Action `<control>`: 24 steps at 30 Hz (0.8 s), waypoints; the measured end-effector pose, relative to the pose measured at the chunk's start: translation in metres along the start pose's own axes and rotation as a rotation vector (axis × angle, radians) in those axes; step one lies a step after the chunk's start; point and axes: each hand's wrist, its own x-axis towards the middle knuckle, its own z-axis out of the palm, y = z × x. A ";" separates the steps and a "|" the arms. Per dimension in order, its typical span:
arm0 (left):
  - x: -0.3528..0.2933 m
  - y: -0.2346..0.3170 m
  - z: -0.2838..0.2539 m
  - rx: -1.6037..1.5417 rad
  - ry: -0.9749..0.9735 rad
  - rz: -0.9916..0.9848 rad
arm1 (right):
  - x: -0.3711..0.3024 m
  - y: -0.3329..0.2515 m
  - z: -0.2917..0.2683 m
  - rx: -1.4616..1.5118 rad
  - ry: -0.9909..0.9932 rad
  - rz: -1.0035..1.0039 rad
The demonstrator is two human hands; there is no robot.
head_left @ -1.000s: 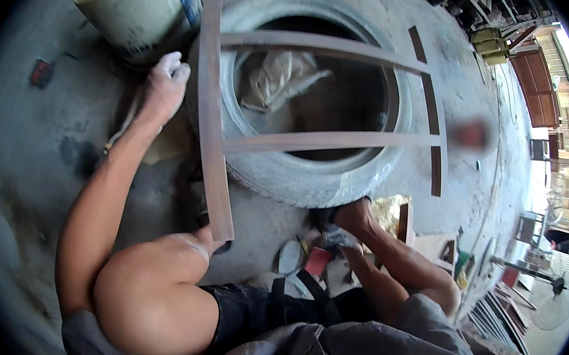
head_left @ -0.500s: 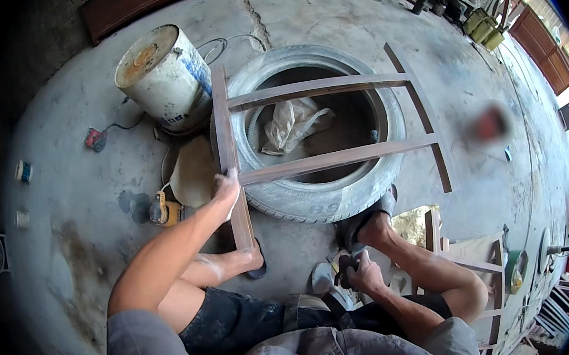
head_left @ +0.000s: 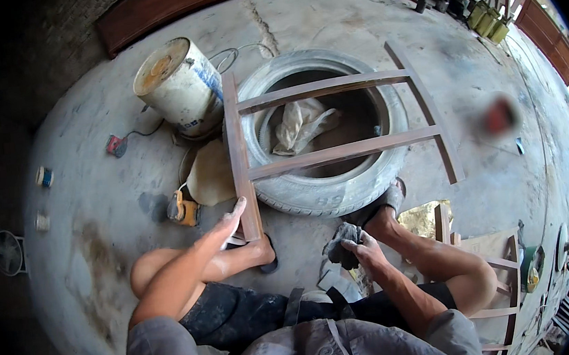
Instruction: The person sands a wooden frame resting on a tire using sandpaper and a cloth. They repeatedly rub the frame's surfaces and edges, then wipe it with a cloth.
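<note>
A brown wooden frame, with two long legs joined by two crossbars, lies across a dusty tyre. My left hand grips the near end of its left leg, thumb along the edge and the other fingers partly hidden beneath. In my right hand is a crumpled dark grey rag, held between my knees, apart from the frame. A crumpled whitish plastic bag lies inside the tyre.
Left of the tyre stand a stained white bucket and a yellow power sander on the floor. Another wooden frame lies by my right leg. A reddish wooden panel is at the back; a small fan stands far left.
My left hand has slid toward me along the frame's left leg, to its near end. My right hand has lifted the rag forward from my lap. The view has shifted slightly.
</note>
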 end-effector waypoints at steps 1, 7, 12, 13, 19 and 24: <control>0.026 -0.016 -0.027 0.246 0.140 0.056 | 0.007 0.008 0.007 -0.023 0.017 -0.062; 0.086 0.086 -0.048 0.350 0.622 0.780 | 0.033 -0.052 -0.067 -0.730 0.460 -0.631; 0.146 0.124 -0.025 0.473 0.942 0.786 | 0.024 -0.159 -0.137 -1.050 0.834 -0.788; 0.148 0.116 0.003 0.482 0.968 0.768 | 0.024 -0.171 -0.156 -1.177 0.929 -0.906; 0.126 0.114 0.023 0.298 0.834 0.735 | 0.075 -0.213 -0.195 -1.432 1.106 -0.966; 0.119 0.118 0.025 0.293 0.802 0.713 | 0.125 -0.139 -0.146 -1.444 0.912 -1.001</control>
